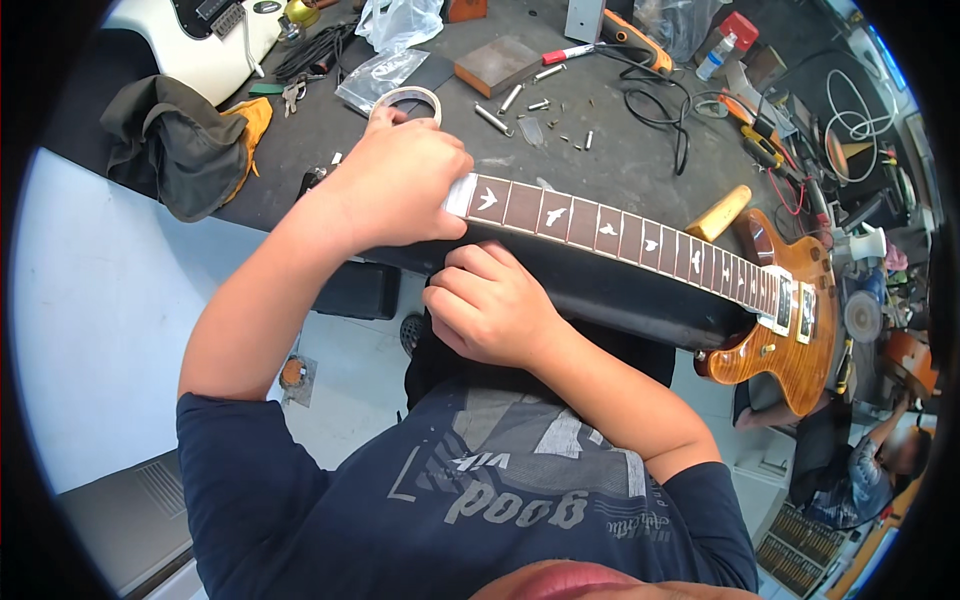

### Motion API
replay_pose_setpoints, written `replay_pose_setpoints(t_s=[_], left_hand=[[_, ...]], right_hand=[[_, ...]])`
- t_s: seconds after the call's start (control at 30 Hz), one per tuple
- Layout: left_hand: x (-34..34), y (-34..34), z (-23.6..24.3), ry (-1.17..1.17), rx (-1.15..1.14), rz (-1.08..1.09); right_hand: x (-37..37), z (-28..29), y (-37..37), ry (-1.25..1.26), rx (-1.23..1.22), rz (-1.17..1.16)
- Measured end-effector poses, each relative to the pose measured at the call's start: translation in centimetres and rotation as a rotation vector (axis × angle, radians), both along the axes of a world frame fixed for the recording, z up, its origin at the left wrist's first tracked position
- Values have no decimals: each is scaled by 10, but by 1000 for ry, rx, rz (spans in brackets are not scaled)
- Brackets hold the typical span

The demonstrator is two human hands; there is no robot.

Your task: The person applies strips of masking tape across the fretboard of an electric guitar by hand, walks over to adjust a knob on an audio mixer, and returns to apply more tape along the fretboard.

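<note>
An electric guitar [800, 345] with an amber flamed body lies across the bench in front of me. No strings show on its dark fretboard [630, 238], which has white bird inlays. My left hand [408, 185] arches over the neck's headstock end and hides it. Its fingers are hooked on a roll of masking tape [432, 98], while the thumb rests beside a pale tape strip [459, 196] across the first part of the fretboard. Just below the neck, at the bench edge, my right hand [490, 305] is curled closed; anything inside it is hidden.
Beyond the neck lie loose screws and small metal parts [512, 98], a dark block [497, 66], a marker [567, 54] and clear plastic bags. A yellow block [720, 213] sits near the guitar's body. Gloves [175, 145] lie at left. Another person [850, 470] is at far right.
</note>
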State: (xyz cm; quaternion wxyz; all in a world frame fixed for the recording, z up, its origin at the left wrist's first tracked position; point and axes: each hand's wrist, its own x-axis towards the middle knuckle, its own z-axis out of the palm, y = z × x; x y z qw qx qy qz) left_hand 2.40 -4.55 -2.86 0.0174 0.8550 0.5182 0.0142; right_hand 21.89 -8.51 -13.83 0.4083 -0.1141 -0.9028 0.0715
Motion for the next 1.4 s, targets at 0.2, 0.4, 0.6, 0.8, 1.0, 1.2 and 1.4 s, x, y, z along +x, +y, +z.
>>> replay_pose_setpoints(t_s=[0.2,0.4,0.6,0.8,1.0,1.2,1.4], left_hand=[[8,-12,-2,-183,66,26],[22,-14,-17,-38,158,24],[-28,16,7,-649,-205,-163],[-96,66,-9,-73,-200,201],[-74,41,3,-191,136,66],[8,-48,33,-858,-22,11],[41,-61,38,-855,165,-116]], right_hand=[[-2,-4,-3,6,-15,-8],[-1,-3,-6,-28,-29,2],[1,0,-2,-1,-14,3],[1,8,-5,65,-73,53],[23,30,-3,247,-385,113],[70,110,16,526,-388,-238],[76,125,13,500,-429,-208]])
